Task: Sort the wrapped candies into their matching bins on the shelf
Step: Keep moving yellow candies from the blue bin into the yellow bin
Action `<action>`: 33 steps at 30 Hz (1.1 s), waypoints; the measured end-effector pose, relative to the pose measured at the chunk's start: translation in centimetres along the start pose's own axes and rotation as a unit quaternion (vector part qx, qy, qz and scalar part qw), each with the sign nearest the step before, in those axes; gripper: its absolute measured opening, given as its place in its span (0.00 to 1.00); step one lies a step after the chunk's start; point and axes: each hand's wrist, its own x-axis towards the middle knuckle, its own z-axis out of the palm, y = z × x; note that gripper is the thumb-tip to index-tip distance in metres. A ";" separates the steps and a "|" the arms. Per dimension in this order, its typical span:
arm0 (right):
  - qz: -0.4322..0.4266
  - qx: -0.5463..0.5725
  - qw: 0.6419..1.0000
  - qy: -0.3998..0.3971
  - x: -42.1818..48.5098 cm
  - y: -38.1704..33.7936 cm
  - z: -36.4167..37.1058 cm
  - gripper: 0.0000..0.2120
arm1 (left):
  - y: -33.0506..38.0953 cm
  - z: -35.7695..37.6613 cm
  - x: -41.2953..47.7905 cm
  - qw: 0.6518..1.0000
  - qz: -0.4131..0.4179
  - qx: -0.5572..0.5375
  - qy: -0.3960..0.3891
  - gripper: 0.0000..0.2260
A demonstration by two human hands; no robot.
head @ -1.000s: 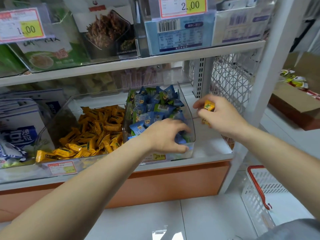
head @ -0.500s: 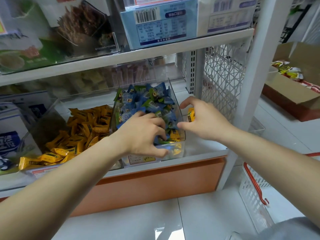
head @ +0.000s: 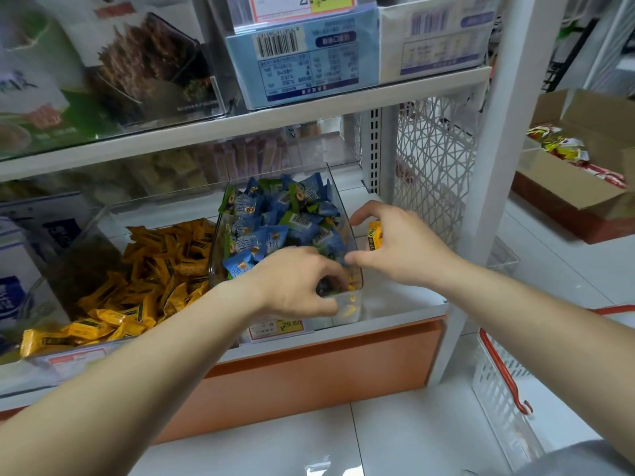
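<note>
Left hand [head: 292, 283]: sunk into the front of the blue bin [head: 345, 316], with the fingers curled down among the candies and the thumb laid along the front wall. Whether anything is gripped cannot be told.
Right hand [head: 405, 249]: held just beside the blue bin's right wall. Thumb and forefinger are spread apart toward the bin, and a yellow candy [head: 374, 235] is clasped by the other, curled fingers.
Yellow candy: seen on end past the knuckles, outside the blue bin and above the shelf [head: 402, 304].
Hands: brought very near each other at the bin's right wall. Contact cannot be told.
Blue bin: clear-walled and heaped with blue candies [head: 275, 231]. A few yellow strays [head: 350, 305] are seen through the front right corner, by the left fingertips.
Yellow bin [head: 68, 245]: clear, set just left of the blue bin and filled with yellow candies [head: 154, 269].
Price tag [head: 280, 328]: fixed to the blue bin's front, below the left hand.
Basket [head: 498, 383]: white with a red handle, set on the floor at the right.
Box [head: 567, 187]: open cardboard, set well apart at the far right, with red and yellow packets inside.
</note>
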 end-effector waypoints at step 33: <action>0.002 0.047 0.999 -0.014 0.1 0.4 0.2 0.22 | -0.5 1.7 5.6 0.993 -0.114 -0.005 -0.039 0.11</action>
